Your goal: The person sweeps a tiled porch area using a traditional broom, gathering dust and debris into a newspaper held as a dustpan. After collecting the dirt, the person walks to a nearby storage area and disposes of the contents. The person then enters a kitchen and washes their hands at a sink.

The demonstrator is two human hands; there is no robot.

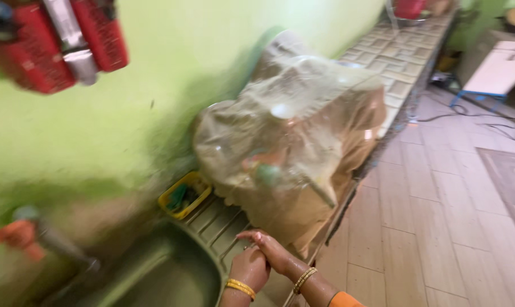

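We are pressing our right hand over our clenched left hand, grasping nothing, above the ribbed steel drainboard beside the sink, near a soft, probably slippery clear plastic cover.

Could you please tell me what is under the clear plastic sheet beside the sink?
The plastic sheet drapes a tall heap on the counter. Through it show a brown mass and vague orange and green shapes; blur and folds hide what they are. Both hands rub together over the sink.
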